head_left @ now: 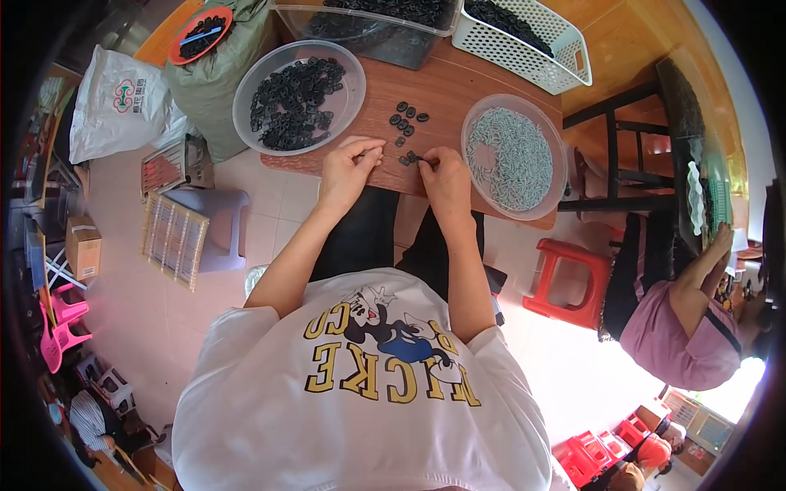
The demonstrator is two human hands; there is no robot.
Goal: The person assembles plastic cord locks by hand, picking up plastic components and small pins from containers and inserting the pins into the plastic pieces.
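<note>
My left hand point(350, 170) is at the front edge of the brown table point(381, 78), thumb and fingertips pinched together. Whatever is between those fingers is too small to make out. To its right, my right hand point(447, 182) pinches a small black plastic piece point(421, 159) just over the tabletop. Several more black plastic pieces point(402, 119) lie loose beyond the hands, some oval, some squarish. A clear round bowl point(357, 92) of black pieces stands left of them. At the right, another clear bowl point(562, 168) holds many thin, pale metallic pieces resembling screws.
A clear bin point(393, 51) and a white perforated basket point(565, 72), both with black parts, stand along the back. Sacks point(123, 110) and a red plate point(185, 54) are at left. A red stool point(565, 286) stands right; a person in purple point(684, 331) works beyond.
</note>
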